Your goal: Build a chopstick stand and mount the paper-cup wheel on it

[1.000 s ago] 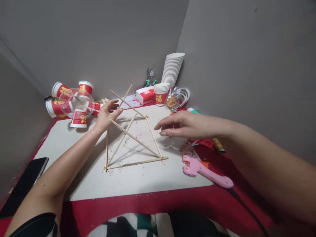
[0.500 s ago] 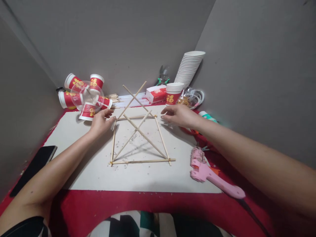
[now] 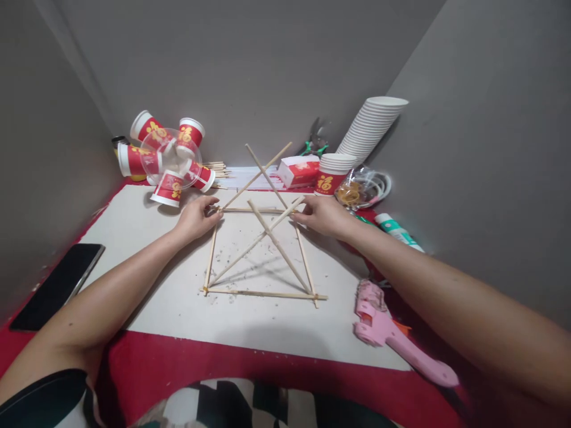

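A frame of thin wooden sticks (image 3: pixel 263 293) stands on the white board (image 3: pixel 178 315). Its base is a four-sided outline, and two pairs of crossed sticks rise from it, one in front and one behind. My left hand (image 3: pixel 196 217) is at the back left corner, thumb and fingers closed around the stick ends. At the back right corner, my right hand (image 3: pixel 325 215) pinches the frame between thumb and fingers. The exact contact under the right fingertips is partly hidden.
A pink glue gun (image 3: pixel 379 324) lies at the right, a phone (image 3: pixel 57 285) at the left. Along the back are a wheel of red paper cups (image 3: pixel 167 157), loose sticks (image 3: pixel 218 172), a red-and-white box (image 3: pixel 298 171), stacked cups (image 3: pixel 372 131), green-handled pliers (image 3: pixel 316 142) and bagged rubber bands (image 3: pixel 350 193).
Both hands have closed in on the frame's back corners and now grip them. The whole view has shifted slightly; the frame keeps its place on the board.
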A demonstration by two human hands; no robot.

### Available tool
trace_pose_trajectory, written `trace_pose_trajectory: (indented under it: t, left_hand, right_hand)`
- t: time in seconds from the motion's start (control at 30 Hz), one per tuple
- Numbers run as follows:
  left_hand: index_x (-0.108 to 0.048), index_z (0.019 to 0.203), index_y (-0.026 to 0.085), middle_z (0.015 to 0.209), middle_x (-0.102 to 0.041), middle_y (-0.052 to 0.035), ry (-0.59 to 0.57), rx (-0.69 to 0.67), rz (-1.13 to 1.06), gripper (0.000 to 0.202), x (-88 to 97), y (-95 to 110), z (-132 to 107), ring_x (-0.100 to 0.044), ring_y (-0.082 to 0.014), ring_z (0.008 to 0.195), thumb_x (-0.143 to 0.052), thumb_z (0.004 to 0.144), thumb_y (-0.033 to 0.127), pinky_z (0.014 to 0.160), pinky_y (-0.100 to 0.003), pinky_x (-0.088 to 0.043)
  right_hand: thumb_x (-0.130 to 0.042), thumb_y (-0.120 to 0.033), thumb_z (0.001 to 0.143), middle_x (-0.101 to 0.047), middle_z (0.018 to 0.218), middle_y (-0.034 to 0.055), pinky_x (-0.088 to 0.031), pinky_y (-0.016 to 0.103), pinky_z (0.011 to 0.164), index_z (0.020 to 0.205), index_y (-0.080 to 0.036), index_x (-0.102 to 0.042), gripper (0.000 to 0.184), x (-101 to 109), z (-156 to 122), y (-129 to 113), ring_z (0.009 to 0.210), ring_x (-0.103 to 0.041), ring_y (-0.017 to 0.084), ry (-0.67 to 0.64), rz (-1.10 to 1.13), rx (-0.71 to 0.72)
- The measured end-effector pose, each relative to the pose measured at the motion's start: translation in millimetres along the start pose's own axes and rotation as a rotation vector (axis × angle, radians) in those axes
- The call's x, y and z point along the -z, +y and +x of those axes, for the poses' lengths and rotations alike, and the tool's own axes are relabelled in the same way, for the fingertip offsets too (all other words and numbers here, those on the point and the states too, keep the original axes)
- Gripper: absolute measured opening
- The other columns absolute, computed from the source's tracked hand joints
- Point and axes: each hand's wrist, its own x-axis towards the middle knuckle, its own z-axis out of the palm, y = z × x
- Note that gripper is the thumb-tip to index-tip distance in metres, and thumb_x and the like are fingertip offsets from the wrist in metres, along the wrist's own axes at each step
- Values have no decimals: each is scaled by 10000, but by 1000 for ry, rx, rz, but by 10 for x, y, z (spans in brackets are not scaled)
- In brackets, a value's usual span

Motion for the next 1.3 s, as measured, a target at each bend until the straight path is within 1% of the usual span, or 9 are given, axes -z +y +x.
trace_pose_trajectory:
  t: [0.17,0.33,0.5,0.67,0.8,1.0,1.13,1.23,1.3]
  left_hand:
    - [-739,1089,182,1006,-763,-118,-5,-34,19,386,16,1,-19,-700,-285,903,-679,775,397,854,-412,-551]
    - [-745,1062,182,981,-753,-102,-28,-40,44,373,43,25,-25,-676,-268,877,-640,791,414,876,-400,-539]
    - [-760,1062,192,943,-755,-79,20,-27,-3,392,45,12,9,-662,-246,819,-704,735,400,829,-357,-540]
    - [-765,1117,163,1026,-769,-95,56,17,11,438,47,48,22,-667,-227,814,-684,751,389,817,-367,-551]
    - [-789,1021,181,970,-788,-49,157,-38,-29,328,78,165,4,-675,-201,829,-696,752,344,852,-355,-566]
    - [-815,885,212,802,-787,0,264,-79,-326,211,120,463,-21,-683,-153,702,-775,691,283,720,-296,-593]
    - [-811,823,225,680,-752,26,236,-79,-469,152,116,688,-82,-671,-140,602,-761,680,213,648,-298,-602]
    - [-797,802,226,652,-738,33,208,-77,-477,126,97,786,-144,-654,-133,569,-756,683,222,605,-296,-583]
    - [-782,801,228,658,-736,26,206,-70,-459,112,89,805,-179,-663,-148,581,-766,692,248,619,-330,-584]
  right_hand:
    - [-611,-381,891,-748,803,64,-432,290,650,1178,-158,-734,384,5,3,30,700,-643,197,-5,0,14]
    - [-610,-346,914,-756,834,91,-464,315,701,1236,-109,-711,412,132,-90,71,722,-657,208,18,77,-56]
    - [-606,-314,919,-732,839,92,-468,333,715,1164,-94,-734,354,311,-308,82,702,-636,191,48,165,-68]
    - [-605,-327,924,-705,839,60,-460,322,731,1075,-147,-752,278,429,-648,-46,735,-620,170,3,209,-22]
    - [-590,-312,908,-711,818,36,-451,295,726,935,-179,-752,211,508,-938,-192,752,-623,163,-132,187,56]
    - [-557,-272,904,-710,789,19,-405,285,693,854,-192,-732,199,581,-1234,-221,721,-602,156,-295,157,146]
    - [-584,-276,898,-709,813,17,-381,296,709,861,-211,-743,175,561,-1308,-158,757,-606,171,-275,144,113]
    - [-603,-250,884,-713,814,26,-358,307,708,855,-214,-752,155,519,-1303,-151,763,-604,182,-297,93,73]
    - [-613,-229,871,-717,813,35,-341,310,691,850,-212,-754,143,488,-1281,-175,750,-598,185,-343,28,56]
